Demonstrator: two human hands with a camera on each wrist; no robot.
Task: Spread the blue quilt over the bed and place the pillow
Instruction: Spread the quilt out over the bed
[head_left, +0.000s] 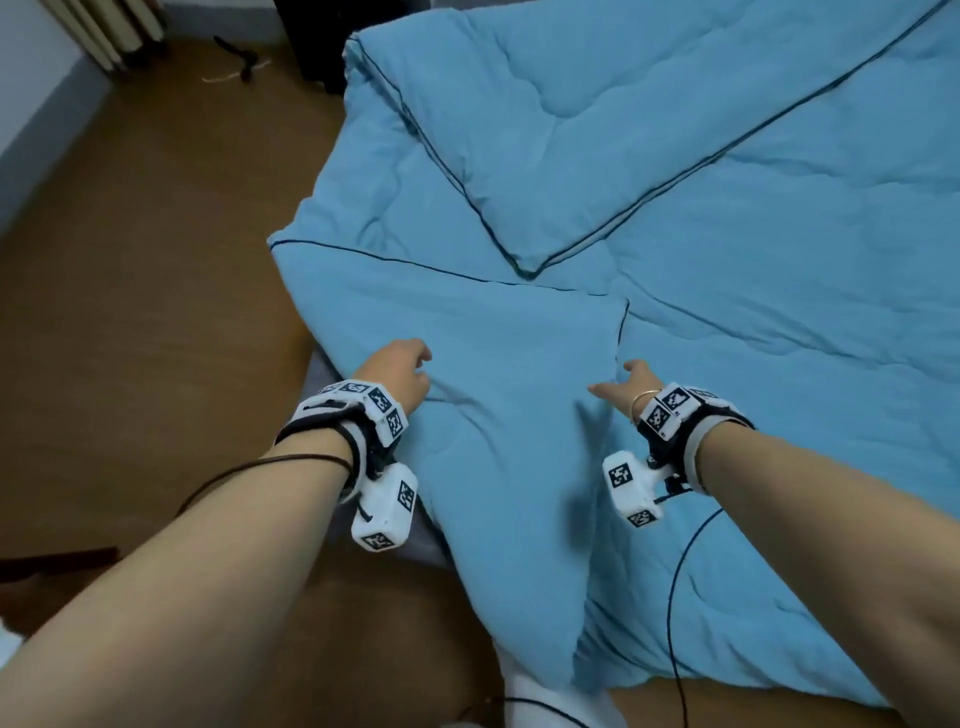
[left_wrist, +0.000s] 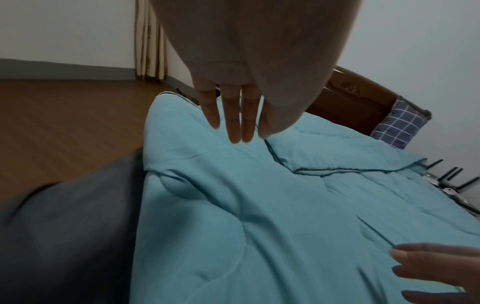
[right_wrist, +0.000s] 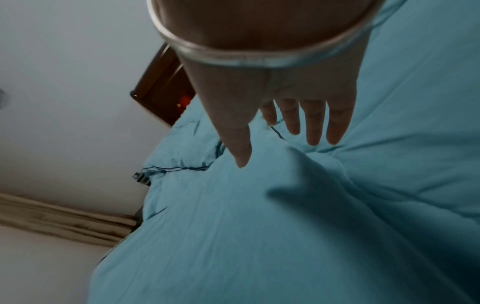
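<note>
The blue quilt (head_left: 649, 218) with dark piping lies over the bed, with a corner folded back near the middle and another flap folded across the near left part. My left hand (head_left: 402, 374) hovers over that near flap, fingers straight (left_wrist: 235, 123), holding nothing. My right hand (head_left: 621, 382) reaches over the flap's piped edge with fingers spread and straight (right_wrist: 314, 127). A checked blue pillow (left_wrist: 400, 125) leans against the wooden headboard (left_wrist: 358, 98) at the far end, seen only in the left wrist view.
Wooden floor (head_left: 156, 260) runs along the bed's left side. A dark grey sheet (left_wrist: 64, 236) shows under the quilt at the bed's edge. Curtains (head_left: 104, 31) hang at the far left corner. A black cable (head_left: 675, 597) trails from my right wrist across the quilt.
</note>
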